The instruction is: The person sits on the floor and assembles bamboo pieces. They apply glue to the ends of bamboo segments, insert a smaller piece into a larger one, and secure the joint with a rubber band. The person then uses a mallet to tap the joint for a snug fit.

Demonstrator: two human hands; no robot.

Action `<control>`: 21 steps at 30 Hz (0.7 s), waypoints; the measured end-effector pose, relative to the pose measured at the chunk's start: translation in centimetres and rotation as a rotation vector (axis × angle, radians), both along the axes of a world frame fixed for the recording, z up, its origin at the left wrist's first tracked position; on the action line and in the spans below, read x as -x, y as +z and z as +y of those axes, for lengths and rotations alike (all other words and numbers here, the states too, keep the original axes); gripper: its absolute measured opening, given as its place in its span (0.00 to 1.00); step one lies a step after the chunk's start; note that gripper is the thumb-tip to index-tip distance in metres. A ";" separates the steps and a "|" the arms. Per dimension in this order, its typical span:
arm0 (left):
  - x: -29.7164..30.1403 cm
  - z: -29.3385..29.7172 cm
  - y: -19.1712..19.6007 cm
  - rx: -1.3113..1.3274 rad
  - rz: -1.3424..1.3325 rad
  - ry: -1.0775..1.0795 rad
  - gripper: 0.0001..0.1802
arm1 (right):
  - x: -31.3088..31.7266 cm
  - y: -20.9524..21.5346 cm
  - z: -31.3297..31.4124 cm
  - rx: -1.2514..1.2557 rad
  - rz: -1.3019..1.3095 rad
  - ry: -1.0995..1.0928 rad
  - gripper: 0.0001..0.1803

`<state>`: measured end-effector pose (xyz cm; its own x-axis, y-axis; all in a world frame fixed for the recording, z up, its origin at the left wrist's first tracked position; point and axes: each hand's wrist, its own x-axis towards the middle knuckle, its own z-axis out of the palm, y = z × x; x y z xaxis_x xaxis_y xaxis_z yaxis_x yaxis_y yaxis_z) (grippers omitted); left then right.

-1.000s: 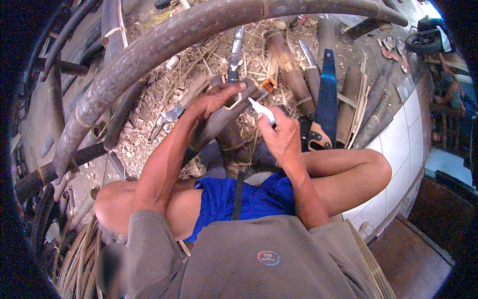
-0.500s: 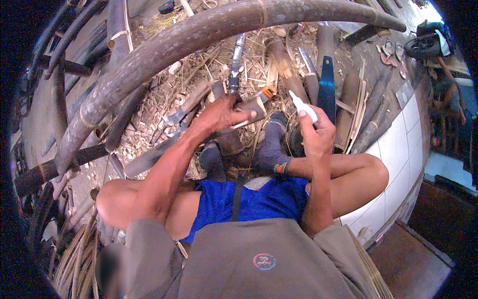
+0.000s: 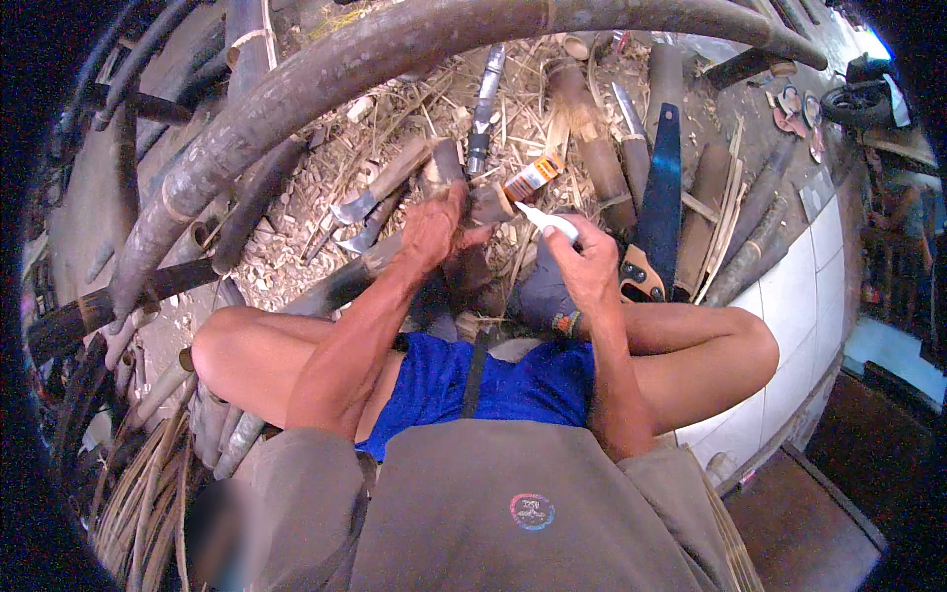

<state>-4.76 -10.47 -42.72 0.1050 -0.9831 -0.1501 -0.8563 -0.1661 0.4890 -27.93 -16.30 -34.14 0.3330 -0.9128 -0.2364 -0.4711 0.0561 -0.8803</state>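
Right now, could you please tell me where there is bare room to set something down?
The white tiles outside the right knee look bare, bordered by that knee and bamboo lengths. Around the left hand, on a bamboo piece, and the right hand, holding a white bottle, it is crowded: saw, orange-and-white box, wood shavings.

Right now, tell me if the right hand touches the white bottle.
Touching: the head view shows the right hand closed around the white bottle, with no gap between them.
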 end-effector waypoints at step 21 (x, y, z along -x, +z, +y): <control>-0.8 0.0 -4.2 0.093 -0.044 0.125 0.35 | -5.6 -5.7 -1.1 0.034 0.261 0.105 0.20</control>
